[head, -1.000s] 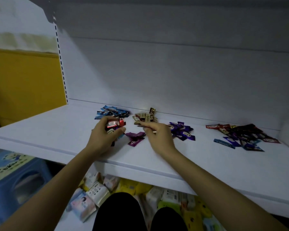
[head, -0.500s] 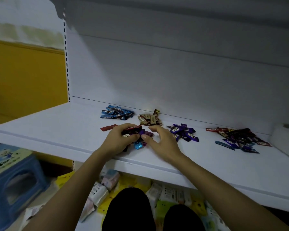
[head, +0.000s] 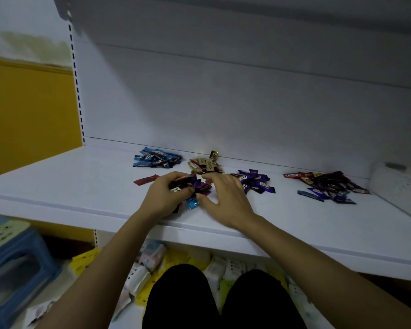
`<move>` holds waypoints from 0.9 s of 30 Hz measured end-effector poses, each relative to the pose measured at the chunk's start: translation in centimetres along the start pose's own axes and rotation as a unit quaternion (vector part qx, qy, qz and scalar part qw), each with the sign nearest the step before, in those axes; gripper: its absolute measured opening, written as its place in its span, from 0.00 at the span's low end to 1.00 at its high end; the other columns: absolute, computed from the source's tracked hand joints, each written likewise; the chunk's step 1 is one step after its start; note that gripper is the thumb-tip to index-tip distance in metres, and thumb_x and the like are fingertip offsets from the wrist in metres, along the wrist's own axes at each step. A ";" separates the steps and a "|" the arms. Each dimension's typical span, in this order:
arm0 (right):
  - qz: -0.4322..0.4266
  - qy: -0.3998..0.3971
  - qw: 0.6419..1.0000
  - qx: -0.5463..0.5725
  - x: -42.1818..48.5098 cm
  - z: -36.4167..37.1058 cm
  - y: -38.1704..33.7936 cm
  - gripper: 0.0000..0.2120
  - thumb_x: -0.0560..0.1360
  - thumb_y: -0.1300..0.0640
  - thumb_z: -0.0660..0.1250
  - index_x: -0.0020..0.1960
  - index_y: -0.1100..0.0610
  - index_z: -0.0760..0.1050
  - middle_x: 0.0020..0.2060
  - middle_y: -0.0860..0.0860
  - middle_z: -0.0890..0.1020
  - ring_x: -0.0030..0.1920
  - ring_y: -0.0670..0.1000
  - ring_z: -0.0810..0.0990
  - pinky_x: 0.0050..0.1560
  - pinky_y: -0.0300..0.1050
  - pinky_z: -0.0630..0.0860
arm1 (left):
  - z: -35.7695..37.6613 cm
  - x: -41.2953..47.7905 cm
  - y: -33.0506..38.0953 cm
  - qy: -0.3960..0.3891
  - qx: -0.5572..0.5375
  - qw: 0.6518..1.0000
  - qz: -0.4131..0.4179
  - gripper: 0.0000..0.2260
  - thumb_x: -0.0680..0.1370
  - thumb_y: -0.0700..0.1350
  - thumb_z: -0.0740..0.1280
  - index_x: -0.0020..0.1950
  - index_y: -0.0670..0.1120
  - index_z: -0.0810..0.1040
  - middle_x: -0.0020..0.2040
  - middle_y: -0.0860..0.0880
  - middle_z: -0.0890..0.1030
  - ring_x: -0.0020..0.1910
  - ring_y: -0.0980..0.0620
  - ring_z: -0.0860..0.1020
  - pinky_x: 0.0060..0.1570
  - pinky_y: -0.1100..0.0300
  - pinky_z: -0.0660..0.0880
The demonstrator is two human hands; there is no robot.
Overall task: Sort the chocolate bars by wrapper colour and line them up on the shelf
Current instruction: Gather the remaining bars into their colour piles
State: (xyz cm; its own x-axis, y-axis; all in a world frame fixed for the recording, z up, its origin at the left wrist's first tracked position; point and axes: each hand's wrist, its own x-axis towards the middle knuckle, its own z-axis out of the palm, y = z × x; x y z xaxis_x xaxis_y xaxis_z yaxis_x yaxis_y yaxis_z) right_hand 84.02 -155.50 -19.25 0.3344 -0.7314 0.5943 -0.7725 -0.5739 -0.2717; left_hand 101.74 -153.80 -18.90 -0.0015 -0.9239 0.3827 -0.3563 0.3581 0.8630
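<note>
The shelf [head: 81, 186] carries colour piles set close together, the purple pile [head: 255, 182] just beside the right hand [head: 226, 200], whose fingers are spread and hold nothing; the left hand [head: 163, 201] curls round a mixed handful of bars [head: 190, 185]; a loose grip could scatter it across sorted piles; the blue bar [head: 192, 202] beneath may stray

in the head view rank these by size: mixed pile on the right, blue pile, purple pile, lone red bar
1. mixed pile
2. blue pile and purple pile: they look about alike, so no ranking between them
3. lone red bar
</note>
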 end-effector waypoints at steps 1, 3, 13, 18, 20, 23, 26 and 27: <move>-0.003 0.000 1.000 0.003 0.0 -0.1 -0.1 0.23 0.74 0.43 0.64 0.66 0.50 0.68 0.60 0.50 0.76 0.60 0.47 0.62 0.63 0.47 0.61 | 0.0 0.0 -0.1 0.004 0.001 1.000 0.002 0.11 0.76 0.42 0.70 0.55 0.53 0.77 0.44 0.56 0.80 0.37 0.59 0.76 0.35 0.66 0.70; -0.012 0.011 1.000 0.007 0.0 -0.3 -0.4 0.22 0.74 0.46 0.65 0.66 0.52 0.68 0.58 0.51 0.76 0.58 0.45 0.60 0.63 0.49 0.60 | -0.1 0.2 -0.2 0.011 0.000 1.000 0.004 0.10 0.75 0.42 0.70 0.54 0.54 0.77 0.44 0.57 0.80 0.37 0.59 0.76 0.35 0.66 0.70; -0.090 -0.009 0.996 0.022 0.0 -0.8 -0.9 0.24 0.77 0.45 0.62 0.71 0.48 0.65 0.64 0.48 0.74 0.64 0.50 0.69 0.66 0.46 0.58 | -0.4 -0.4 0.9 0.010 0.111 0.994 0.015 0.10 0.74 0.42 0.70 0.53 0.53 0.77 0.46 0.56 0.79 0.46 0.59 0.77 0.46 0.63 0.75; -0.125 0.031 0.990 0.053 0.1 -0.8 -0.7 0.16 0.78 0.51 0.61 0.64 0.51 0.76 0.54 0.48 0.79 0.57 0.50 0.74 0.59 0.39 0.60 | -0.2 -0.7 0.9 0.000 0.088 0.996 0.021 0.10 0.74 0.41 0.71 0.52 0.53 0.79 0.46 0.55 0.82 0.46 0.59 0.79 0.47 0.61 0.77; -0.133 0.060 0.987 0.072 0.3 -0.8 -0.6 0.14 0.77 0.53 0.62 0.60 0.53 0.79 0.50 0.48 0.80 0.54 0.50 0.75 0.57 0.39 0.61 | -0.2 -0.7 0.8 0.004 0.074 0.997 0.027 0.11 0.73 0.40 0.71 0.53 0.52 0.80 0.46 0.55 0.82 0.45 0.58 0.80 0.47 0.59 0.77; -0.159 0.080 0.981 0.083 1.1 -1.0 -0.8 0.12 0.75 0.55 0.64 0.56 0.53 0.80 0.50 0.49 0.81 0.54 0.49 0.75 0.57 0.41 0.64 | -0.2 -0.7 0.7 0.015 0.059 0.998 0.025 0.17 0.73 0.39 0.71 0.60 0.52 0.78 0.52 0.56 0.81 0.49 0.61 0.79 0.52 0.61 0.77; -0.155 0.060 0.975 0.151 3.4 -1.2 -1.1 0.09 0.75 0.56 0.65 0.51 0.55 0.82 0.49 0.49 0.81 0.53 0.49 0.76 0.57 0.43 0.67 | 0.1 -1.1 0.3 0.035 0.037 0.999 -0.011 0.25 0.73 0.43 0.72 0.67 0.57 0.69 0.56 0.63 0.77 0.52 0.67 0.78 0.48 0.73 0.75; -0.148 0.046 0.969 0.193 4.3 -1.2 -1.2 0.08 0.76 0.56 0.65 0.50 0.55 0.81 0.46 0.48 0.82 0.51 0.47 0.77 0.56 0.43 0.69 | 0.2 -1.1 0.2 0.049 0.026 0.998 -0.018 0.25 0.73 0.43 0.73 0.66 0.57 0.70 0.55 0.65 0.78 0.51 0.69 0.78 0.46 0.75 0.73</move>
State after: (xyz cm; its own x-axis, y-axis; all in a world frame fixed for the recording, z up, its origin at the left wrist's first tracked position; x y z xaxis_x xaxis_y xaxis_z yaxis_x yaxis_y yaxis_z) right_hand 85.75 -157.53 -15.48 0.4466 -0.4886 0.7495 -0.3854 -0.8611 -0.3317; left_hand 101.47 -152.72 -19.25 0.1022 -0.9175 0.3844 -0.4031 0.3151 0.8592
